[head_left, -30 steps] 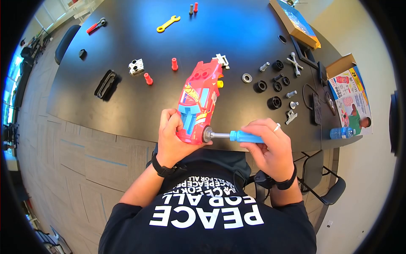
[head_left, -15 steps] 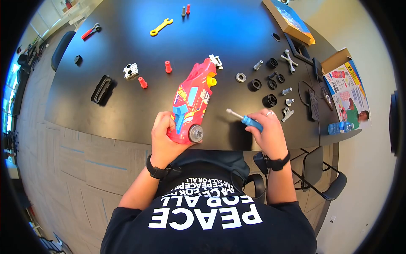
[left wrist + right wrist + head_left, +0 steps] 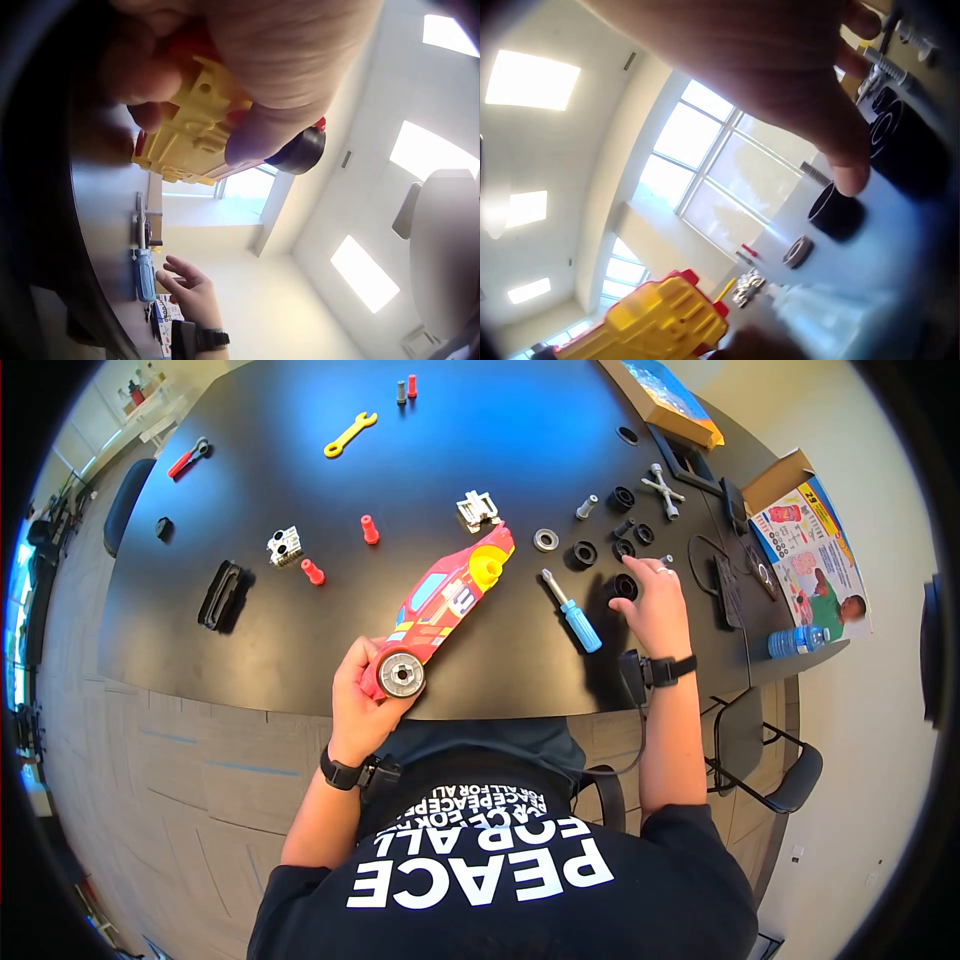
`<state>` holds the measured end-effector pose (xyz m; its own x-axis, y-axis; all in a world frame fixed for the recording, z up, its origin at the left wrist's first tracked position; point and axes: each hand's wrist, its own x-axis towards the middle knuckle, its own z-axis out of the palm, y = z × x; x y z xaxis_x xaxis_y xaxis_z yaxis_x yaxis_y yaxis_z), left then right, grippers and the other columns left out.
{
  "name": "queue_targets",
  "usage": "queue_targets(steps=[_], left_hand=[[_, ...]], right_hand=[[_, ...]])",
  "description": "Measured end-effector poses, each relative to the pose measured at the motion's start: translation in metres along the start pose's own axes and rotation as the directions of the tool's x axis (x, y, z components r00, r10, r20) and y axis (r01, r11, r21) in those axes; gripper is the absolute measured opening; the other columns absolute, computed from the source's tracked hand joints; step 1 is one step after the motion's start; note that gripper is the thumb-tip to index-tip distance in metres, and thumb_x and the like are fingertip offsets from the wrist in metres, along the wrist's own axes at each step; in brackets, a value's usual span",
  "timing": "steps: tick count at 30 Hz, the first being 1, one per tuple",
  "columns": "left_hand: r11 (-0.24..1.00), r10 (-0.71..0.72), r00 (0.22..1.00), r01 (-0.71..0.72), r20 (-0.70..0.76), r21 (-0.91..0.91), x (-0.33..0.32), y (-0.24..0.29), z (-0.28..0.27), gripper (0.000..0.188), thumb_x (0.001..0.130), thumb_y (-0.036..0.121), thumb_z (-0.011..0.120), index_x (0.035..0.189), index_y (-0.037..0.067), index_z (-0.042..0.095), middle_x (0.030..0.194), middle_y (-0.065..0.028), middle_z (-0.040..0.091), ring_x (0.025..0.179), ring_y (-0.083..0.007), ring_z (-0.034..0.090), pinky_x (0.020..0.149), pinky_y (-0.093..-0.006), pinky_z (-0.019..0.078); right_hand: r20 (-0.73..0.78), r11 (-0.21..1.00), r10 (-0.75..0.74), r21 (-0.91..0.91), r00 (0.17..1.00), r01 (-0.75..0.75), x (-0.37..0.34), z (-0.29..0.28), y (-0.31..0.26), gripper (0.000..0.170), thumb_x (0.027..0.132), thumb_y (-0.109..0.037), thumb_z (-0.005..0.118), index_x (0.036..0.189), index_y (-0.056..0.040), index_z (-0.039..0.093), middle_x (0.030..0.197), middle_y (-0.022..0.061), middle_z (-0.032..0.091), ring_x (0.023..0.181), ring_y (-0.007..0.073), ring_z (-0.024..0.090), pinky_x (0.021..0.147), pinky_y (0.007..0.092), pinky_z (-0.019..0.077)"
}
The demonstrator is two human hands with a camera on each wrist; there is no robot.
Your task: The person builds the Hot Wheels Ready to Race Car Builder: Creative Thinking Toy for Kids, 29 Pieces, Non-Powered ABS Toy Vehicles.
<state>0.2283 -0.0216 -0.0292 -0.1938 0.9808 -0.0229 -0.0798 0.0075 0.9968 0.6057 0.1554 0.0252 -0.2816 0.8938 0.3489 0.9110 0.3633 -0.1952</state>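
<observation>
My left hand point(image 3: 362, 700) grips the rear of a red toy car point(image 3: 436, 603), which has a grey-hubbed wheel point(image 3: 402, 674) at the near end and a yellow part at the far end. The car's yellow underside point(image 3: 196, 135) shows in the left wrist view, fingers curled round it. A blue-handled screwdriver point(image 3: 579, 626) lies on the table between the car and my right hand point(image 3: 657, 606). That hand is over the small parts, thumb and fingers apart beside a black wheel point(image 3: 624, 587); in the right wrist view nothing shows between them.
Several black wheels, a grey ring point(image 3: 545, 540), grey bolts and a cross wrench point(image 3: 663, 491) lie at right. Beyond are boxes point(image 3: 812, 550) and a water bottle point(image 3: 798, 641). A white part point(image 3: 478, 510), red bolts point(image 3: 370, 529), a yellow wrench point(image 3: 350, 435) and a black frame point(image 3: 221, 596) lie farther left.
My right hand has drawn the screwdriver off the wheel, let it go on the table and moved over to the black wheels. The car has tilted, its wheel turned upward.
</observation>
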Motion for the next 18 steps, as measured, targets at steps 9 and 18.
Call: queue_targets(steps=[9,18], left_hand=[[0.978,0.199,0.979,-0.197,-0.03,0.063,0.003,-0.001,0.004,0.04,0.083,0.002,0.086,0.095,0.011,0.049,0.096,0.0024,0.059,0.085,-0.0063,0.05,0.077,-0.024,0.0427],[0.968,0.232,0.973,-0.231,0.007,0.094,0.002,-0.005,0.002,0.043,0.08,-0.001,0.087,0.095,0.008,0.048,0.118,-0.0127,0.072,0.104,-0.0116,0.062,0.097,-0.0298,0.0503]], right_hand=[[0.015,0.493,-0.018,0.87,1.0,-0.004,0.014,-0.016,-0.042,0.053,0.091,0.011,0.076,0.142,-0.004,0.07,0.142,0.0092,0.06,0.117,0.0173,0.073,0.098,0.0312,0.0617],[-0.059,0.494,-0.299,0.844,0.952,0.208,0.023,0.019,-0.108,0.068,0.084,-0.008,0.09,0.149,-0.0118,0.068,0.142,0.0045,0.075,0.121,0.0181,0.067,0.097,0.0347,0.0501]])
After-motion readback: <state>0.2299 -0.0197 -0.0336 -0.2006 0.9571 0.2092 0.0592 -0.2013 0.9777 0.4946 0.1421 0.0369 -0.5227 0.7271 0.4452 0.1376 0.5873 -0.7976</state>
